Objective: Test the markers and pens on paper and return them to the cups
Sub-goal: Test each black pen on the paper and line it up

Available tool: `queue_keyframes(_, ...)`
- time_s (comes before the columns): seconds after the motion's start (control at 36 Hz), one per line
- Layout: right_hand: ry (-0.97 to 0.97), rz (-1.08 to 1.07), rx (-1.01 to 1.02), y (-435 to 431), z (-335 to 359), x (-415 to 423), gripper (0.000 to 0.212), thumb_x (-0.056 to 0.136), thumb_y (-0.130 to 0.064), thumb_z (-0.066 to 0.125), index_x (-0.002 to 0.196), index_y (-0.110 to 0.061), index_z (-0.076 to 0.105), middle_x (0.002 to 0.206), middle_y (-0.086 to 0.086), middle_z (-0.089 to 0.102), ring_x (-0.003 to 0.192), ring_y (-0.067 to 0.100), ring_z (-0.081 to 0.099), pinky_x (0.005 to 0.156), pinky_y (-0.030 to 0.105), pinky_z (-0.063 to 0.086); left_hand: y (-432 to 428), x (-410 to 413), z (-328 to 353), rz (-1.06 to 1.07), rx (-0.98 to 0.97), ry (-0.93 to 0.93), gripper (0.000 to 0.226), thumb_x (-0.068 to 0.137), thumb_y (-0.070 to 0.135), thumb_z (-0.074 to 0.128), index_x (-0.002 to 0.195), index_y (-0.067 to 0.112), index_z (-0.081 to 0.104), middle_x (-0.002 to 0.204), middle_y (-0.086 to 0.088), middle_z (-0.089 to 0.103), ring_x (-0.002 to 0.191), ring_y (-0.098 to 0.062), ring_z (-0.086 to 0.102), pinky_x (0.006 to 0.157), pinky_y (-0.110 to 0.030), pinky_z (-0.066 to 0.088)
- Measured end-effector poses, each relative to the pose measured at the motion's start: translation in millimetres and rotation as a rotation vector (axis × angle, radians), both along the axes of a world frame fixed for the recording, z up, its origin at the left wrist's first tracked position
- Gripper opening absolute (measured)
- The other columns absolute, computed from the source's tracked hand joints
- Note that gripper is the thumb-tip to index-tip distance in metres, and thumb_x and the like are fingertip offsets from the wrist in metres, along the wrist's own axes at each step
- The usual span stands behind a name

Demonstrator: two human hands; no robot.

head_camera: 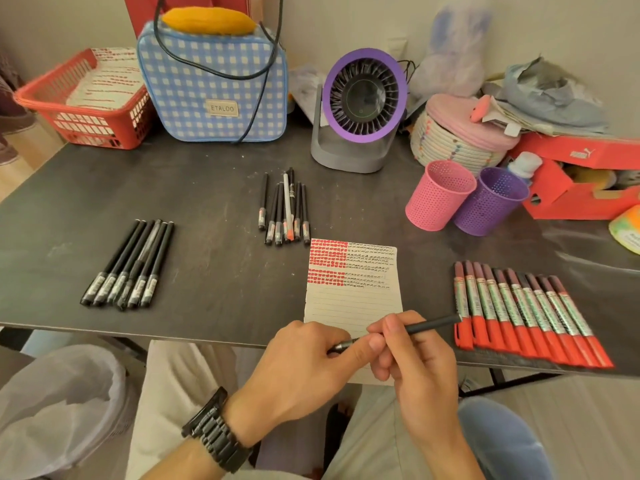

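On the left of the bench (pixel 207 188) lies a row of black pens (pixel 128 265), and further in sits a second bunch of pens (pixel 284 209), both well apart from the cups. The left hand (pixel 301 372) has thumb and fingers pinched on the tip end of a dark pen (pixel 426 325), held over the near end of the paper (pixel 353 296); the right hand (pixel 415 362) has its fingers closed round the barrel. Whether the cap is coming off or going on cannot be told. The sheet overhangs the bench edge, so a stroke made there could buckle it or drag it off. The pink cup (pixel 438 195) and purple cup (pixel 490 202) touch and show nothing inside; with piles this alike, an untested pen could go in by mistake. The red markers (pixel 519 313) lie at the very edge, where a brushing forearm could roll them off
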State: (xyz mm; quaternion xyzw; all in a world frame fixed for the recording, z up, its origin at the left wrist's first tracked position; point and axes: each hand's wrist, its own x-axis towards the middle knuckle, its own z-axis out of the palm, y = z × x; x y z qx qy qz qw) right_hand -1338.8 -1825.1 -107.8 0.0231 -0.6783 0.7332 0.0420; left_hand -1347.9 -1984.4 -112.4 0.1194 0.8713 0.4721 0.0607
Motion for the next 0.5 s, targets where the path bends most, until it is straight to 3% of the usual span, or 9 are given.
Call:
queue_keyframes(0.08, -0.023, -0.015, -0.090, 10, 0, -6, 0.028, 0.094, -0.032, 0.057, 0.087, -0.012, 0.076, 0.058, 0.006, 0.058, 0.052, 0.019, 0.052, 0.054, 0.024, 0.045, -2, -10, 0, 0.003, -0.192, 0.120, 0.067, 0.080, 0.093, 0.027, 0.065, 0.030, 0.040, 0.062, 0.014, 0.051, 0.064, -0.009, 0.049, 0.053, -0.023, 0.034)
queue_keyframes(0.14, -0.046, -0.068, -0.199, 19, -1, -10, 0.033, 0.094, -0.028, 0.051, 0.092, -0.009, 0.077, 0.064, 0.014, 0.062, 0.053, 0.021, 0.054, 0.054, 0.026, 0.046, -4, -20, -2, 0.006, -0.238, 0.237, 0.059, 0.084, 0.089, 0.033, 0.071, 0.031, 0.039, 0.071, 0.015, 0.050, 0.077, -0.008, 0.048, 0.062, -0.027, 0.045)
queue_keyframes(0.25, -0.088, -0.171, -0.367, 35, 2, -19, 0.036, 0.092, -0.030, 0.049, 0.099, -0.010, 0.078, 0.082, 0.021, 0.071, 0.057, 0.023, 0.061, 0.056, 0.027, 0.053, -6, -48, -8, 0.054, -0.336, 0.368, 0.046, 0.088, 0.074, 0.045, 0.089, 0.028, 0.048, 0.087, 0.019, 0.049, 0.085, -0.007, 0.046, 0.074, -0.028, 0.043)
queue_keyframes(0.36, -0.103, -0.281, -0.282, 33, 3, -34, 0.014, 0.090, -0.032, 0.066, 0.082, -0.022, 0.072, 0.067, 0.008, 0.065, 0.053, 0.019, 0.059, 0.052, 0.027, 0.052, -5, -73, -16, 0.020, -0.375, 0.313, 0.056, 0.089, 0.065, 0.054, 0.124, 0.021, 0.049, 0.114, 0.011, 0.059, 0.108, -0.013, 0.054, 0.098, -0.030, 0.043)
queue_keyframes(0.44, -0.110, -0.298, -0.151, 30, -4, -48, 0.018, 0.093, -0.028, 0.067, 0.075, -0.024, 0.065, 0.058, 0.005, 0.056, 0.048, 0.018, 0.053, 0.047, 0.026, 0.047, -3, -79, -25, -0.021, -0.441, 0.288, 0.067, 0.090, 0.063, 0.054, 0.139, 0.021, 0.039, 0.140, 0.009, 0.052, 0.128, -0.012, 0.047, 0.119, -0.032, 0.026)
queue_keyframes(0.5, -0.136, -0.267, -0.115, 29, -6, -57, 0.024, 0.099, -0.021, 0.063, 0.075, -0.025, 0.067, 0.061, 0.009, 0.064, 0.048, 0.020, 0.058, 0.047, 0.026, 0.048, -3, -75, -30, -0.007, -0.441, 0.284, 0.070, 0.089, 0.066, 0.052, 0.142, 0.022, 0.035, 0.143, 0.011, 0.050, 0.132, -0.009, 0.045, 0.124, -0.033, 0.019)
